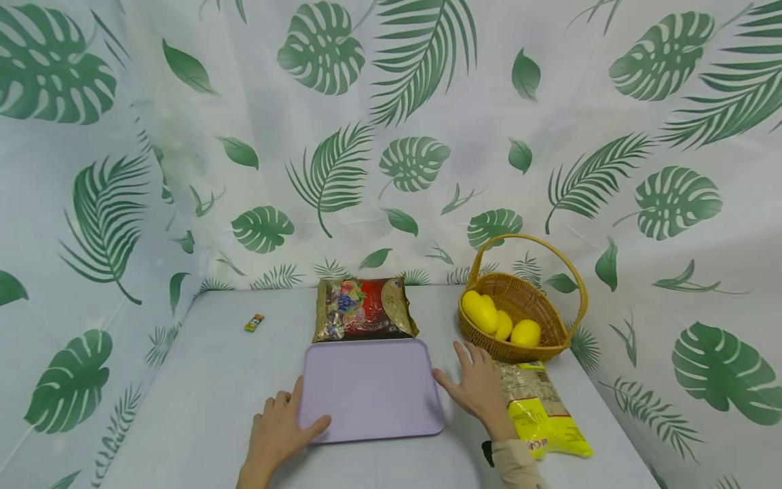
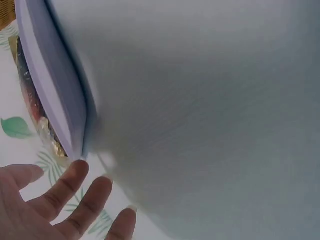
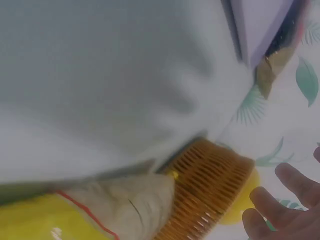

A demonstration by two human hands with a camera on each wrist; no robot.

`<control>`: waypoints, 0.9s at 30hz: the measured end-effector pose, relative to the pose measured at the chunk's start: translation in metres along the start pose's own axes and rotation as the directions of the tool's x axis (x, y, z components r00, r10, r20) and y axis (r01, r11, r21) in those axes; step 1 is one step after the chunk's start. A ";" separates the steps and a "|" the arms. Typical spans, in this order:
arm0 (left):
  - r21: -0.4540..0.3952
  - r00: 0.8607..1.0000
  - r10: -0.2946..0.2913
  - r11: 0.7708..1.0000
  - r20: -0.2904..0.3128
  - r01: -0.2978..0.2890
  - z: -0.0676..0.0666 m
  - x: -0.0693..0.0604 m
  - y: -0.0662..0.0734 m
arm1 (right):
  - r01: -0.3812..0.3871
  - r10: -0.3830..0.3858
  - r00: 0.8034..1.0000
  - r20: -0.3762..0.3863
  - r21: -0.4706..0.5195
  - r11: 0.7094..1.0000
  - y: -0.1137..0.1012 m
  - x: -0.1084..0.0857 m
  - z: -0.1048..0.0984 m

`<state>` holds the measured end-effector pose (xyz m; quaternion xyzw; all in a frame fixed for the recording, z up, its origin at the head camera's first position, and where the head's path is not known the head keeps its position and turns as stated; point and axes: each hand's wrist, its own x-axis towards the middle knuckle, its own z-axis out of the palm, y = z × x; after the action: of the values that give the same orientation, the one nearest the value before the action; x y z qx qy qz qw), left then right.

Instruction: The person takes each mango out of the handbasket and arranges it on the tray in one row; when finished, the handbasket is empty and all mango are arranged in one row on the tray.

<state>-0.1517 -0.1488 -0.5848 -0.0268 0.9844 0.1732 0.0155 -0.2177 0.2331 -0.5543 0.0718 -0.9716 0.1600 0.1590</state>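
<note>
The tray [image 1: 373,390] lies at six o'clock from the red bag [image 1: 366,309], the left hand [image 1: 277,429] at its eight o'clock and the right hand [image 1: 475,384] at three, both gripping nothing, fingers spread, presumably to frame opposite edges.

- Toward the front edge of the desk [image 1: 183,407], a person's left hand [image 1: 281,429] is shown bare, with the wrist and the start of the forearm uncovered.
- In the left wrist view, slim fingers [image 2: 92,197] with rounded tips and short nails are seen.
- The right hand [image 1: 479,387] is likewise shown bare, down to the wrist.
- The right forearm is covered by a beige cloth sleeve [image 1: 518,462], lightly creased.
- Beside the sleeve's end, something small and black [image 1: 487,454] is worn, too small to be identified.
</note>
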 end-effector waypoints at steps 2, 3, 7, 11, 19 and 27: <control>-0.003 1.000 -0.004 1.000 0.018 0.004 0.002 -0.001 0.000 | -0.005 0.005 1.000 -0.018 0.003 1.000 0.001 0.006 -0.005; -0.004 1.000 -0.008 1.000 0.028 0.008 0.003 -0.002 0.000 | -0.008 0.008 1.000 -0.025 0.008 1.000 0.003 0.010 -0.007; -0.005 0.999 -0.011 1.000 0.048 0.011 0.006 -0.004 0.000 | -0.020 0.020 0.999 -0.039 0.013 1.000 0.009 0.026 -0.017; -0.007 0.999 0.008 1.000 0.048 -0.007 0.008 -0.007 0.000 | -0.049 0.049 0.999 -0.008 0.001 0.999 0.017 0.043 -0.025; 0.001 1.000 0.012 1.000 0.023 -0.012 0.013 -0.009 -0.001 | -0.082 0.084 0.995 0.048 -0.049 0.995 0.039 0.072 -0.030; 0.011 1.000 0.019 1.000 0.016 -0.019 0.016 -0.012 -0.005 | -0.104 0.104 0.991 0.088 -0.008 0.995 0.053 0.088 -0.034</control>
<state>-0.1395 -0.1474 -0.6005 -0.0161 0.9854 0.1680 0.0219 -0.3006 0.2861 -0.5096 0.0277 -0.9803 0.1632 0.1074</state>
